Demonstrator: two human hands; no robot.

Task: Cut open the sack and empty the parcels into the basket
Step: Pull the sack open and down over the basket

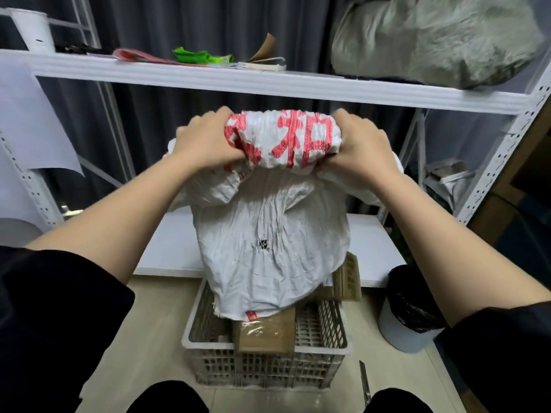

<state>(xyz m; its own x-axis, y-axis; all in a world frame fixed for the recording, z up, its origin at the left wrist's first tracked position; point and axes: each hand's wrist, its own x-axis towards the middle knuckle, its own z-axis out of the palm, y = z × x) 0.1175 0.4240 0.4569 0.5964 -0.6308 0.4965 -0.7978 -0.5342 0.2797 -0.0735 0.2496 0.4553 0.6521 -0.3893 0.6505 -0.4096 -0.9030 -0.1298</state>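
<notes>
A white woven sack (pixel 268 234) with red printing hangs upside down over a white slatted basket (pixel 265 350) on the floor. My left hand (pixel 205 141) grips the bunched upper end of the sack on its left side. My right hand (pixel 357 144) grips the same end on its right side. The sack's open mouth reaches into the basket. Brown cardboard parcels (pixel 265 335) lie in the basket under the mouth, and another parcel (pixel 348 278) leans at the basket's far right edge. A small dark hole shows in the sack's middle.
A white metal shelf (pixel 268 81) crosses just behind my hands, with a grey full sack (pixel 432 40) on its right end. A white bin with a black liner (pixel 408 314) stands right of the basket. A utility knife (pixel 365 380) lies on the floor by the basket's near right corner.
</notes>
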